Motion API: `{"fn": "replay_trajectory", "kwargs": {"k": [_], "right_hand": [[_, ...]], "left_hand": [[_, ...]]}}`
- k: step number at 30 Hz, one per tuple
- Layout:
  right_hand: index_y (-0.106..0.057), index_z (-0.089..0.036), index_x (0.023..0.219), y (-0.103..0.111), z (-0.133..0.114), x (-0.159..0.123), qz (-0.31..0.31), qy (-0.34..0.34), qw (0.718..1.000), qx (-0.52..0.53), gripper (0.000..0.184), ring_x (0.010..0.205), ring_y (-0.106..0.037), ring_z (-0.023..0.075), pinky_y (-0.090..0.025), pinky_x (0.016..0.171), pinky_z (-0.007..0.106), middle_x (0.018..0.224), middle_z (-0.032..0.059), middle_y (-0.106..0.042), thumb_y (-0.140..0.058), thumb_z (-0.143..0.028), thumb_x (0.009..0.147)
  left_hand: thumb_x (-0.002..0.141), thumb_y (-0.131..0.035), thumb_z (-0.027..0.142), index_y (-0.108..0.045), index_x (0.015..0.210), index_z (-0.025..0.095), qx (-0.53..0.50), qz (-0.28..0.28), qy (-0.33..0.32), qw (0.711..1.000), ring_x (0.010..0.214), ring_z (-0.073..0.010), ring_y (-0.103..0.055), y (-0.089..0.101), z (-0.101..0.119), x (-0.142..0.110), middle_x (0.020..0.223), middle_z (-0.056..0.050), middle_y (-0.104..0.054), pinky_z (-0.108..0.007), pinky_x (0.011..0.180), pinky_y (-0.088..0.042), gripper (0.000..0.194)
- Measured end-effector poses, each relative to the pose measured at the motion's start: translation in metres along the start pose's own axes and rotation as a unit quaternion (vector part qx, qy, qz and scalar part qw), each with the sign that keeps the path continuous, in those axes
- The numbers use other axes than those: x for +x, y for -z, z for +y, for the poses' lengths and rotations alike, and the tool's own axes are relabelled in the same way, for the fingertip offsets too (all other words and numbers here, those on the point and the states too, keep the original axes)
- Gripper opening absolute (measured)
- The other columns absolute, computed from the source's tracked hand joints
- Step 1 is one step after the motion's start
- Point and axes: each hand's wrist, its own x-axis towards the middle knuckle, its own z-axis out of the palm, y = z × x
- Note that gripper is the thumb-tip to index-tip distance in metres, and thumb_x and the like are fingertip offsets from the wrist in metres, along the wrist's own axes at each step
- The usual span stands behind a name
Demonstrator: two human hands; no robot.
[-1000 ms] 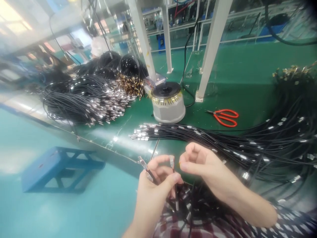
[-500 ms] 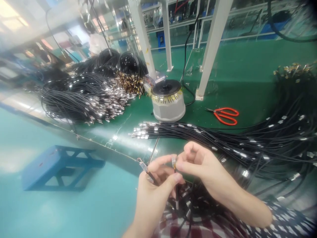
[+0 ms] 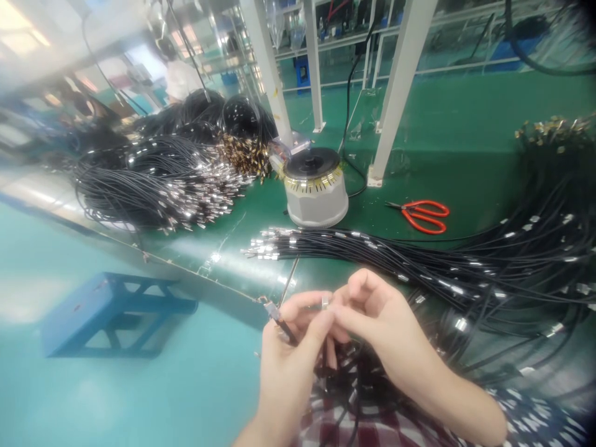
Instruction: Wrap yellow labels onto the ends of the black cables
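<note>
My left hand is closed on a black cable whose silver metal end sticks out beside the thumb's base. Between its thumb and forefinger sits a small silver connector, partly covered by the fingers. The fingertips of my right hand pinch at that same connector from the right, touching the left thumb. Below the hands, more black cables hang over a checked cloth on the lap. Just beyond lies a long bundle of black cables with silver ends pointing left.
Red-handled scissors-like snips lie on the green table, right of a white round device with a black top. Piled cable coils fill the back left. White posts rise behind. A blue stool stands at left.
My left thumb has moved up onto the small connector, covering more of it. My right fingers have come in closer, and the hands now touch.
</note>
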Motion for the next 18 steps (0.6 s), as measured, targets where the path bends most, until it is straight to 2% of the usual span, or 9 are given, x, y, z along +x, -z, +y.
{"fn": "replay_trajectory", "kwargs": {"k": [2, 5, 8, 12, 15, 18], "right_hand": [[-0.042, -0.023, 0.074, 0.0001, 0.0009, 0.0002, 0.000, 0.003, 1.000, 0.004, 0.037, 0.051, -0.056, 0.0102, -0.043, 0.050, 0.024, 0.062, -0.0078, -0.057, -0.080, -0.023, 0.074], [-0.042, -0.023, 0.074, 0.0001, 0.0002, 0.0007, -0.012, 0.003, 1.000, 0.003, 0.036, 0.046, -0.054, 0.0100, -0.042, 0.049, 0.025, 0.058, -0.0089, -0.055, -0.077, -0.023, 0.077], [-0.041, -0.022, 0.074, 0.0003, -0.0013, 0.0013, -0.004, 0.007, 1.000, -0.008, 0.036, 0.047, -0.053, 0.0088, -0.042, 0.052, 0.025, 0.062, -0.0078, -0.060, -0.077, -0.024, 0.077], [-0.045, -0.022, 0.072, 0.0025, -0.0015, 0.0013, 0.026, 0.012, 0.999, -0.042, 0.036, 0.062, -0.058, 0.0107, -0.045, 0.063, 0.025, 0.071, -0.0051, -0.066, -0.081, -0.025, 0.073], [-0.050, -0.022, 0.078, 0.0053, -0.0011, 0.0002, 0.024, -0.001, 0.999, -0.035, 0.027, 0.079, -0.063, 0.0132, -0.047, 0.075, 0.026, 0.079, -0.0024, -0.070, -0.076, -0.030, 0.079], [-0.052, -0.023, 0.088, 0.0072, -0.0011, -0.0004, 0.032, -0.014, 0.999, -0.035, 0.021, 0.083, -0.064, 0.0136, -0.046, 0.079, 0.026, 0.071, -0.0043, -0.067, -0.069, -0.036, 0.086]], "left_hand": [[0.086, -0.067, 0.028, -0.068, 0.092, 0.017, -0.013, -0.003, -0.001, 1.000, 0.040, -0.0079, -0.054, -0.0005, 0.0002, 0.0014, 0.054, 0.001, -0.066, -0.017, 0.042, -0.039, 0.012], [0.089, -0.062, 0.031, -0.066, 0.097, 0.017, -0.036, -0.014, 0.024, 0.999, 0.041, -0.0091, -0.056, 0.0010, 0.0013, 0.0016, 0.056, 0.000, -0.067, -0.018, 0.043, -0.038, 0.017], [0.082, -0.071, 0.028, -0.060, 0.099, 0.019, -0.044, -0.033, 0.050, 0.997, 0.043, -0.0100, -0.057, 0.0038, 0.0023, 0.0007, 0.058, 0.001, -0.068, -0.018, 0.046, -0.041, 0.022], [0.077, -0.076, 0.020, -0.057, 0.076, 0.016, -0.045, -0.041, 0.074, 0.995, 0.042, -0.0077, -0.056, 0.0061, 0.0027, 0.0022, 0.055, 0.002, -0.066, -0.017, 0.046, -0.041, 0.019], [0.078, -0.074, 0.020, -0.056, 0.073, 0.016, -0.074, -0.035, 0.084, 0.993, 0.039, -0.0077, -0.056, 0.0063, 0.0024, 0.0056, 0.056, 0.001, -0.068, -0.017, 0.043, -0.040, 0.019], [0.076, -0.075, 0.020, -0.054, 0.071, 0.016, -0.091, -0.026, 0.088, 0.992, 0.037, -0.0084, -0.056, 0.0063, 0.0018, 0.0083, 0.055, 0.000, -0.069, -0.017, 0.042, -0.039, 0.022]]}}
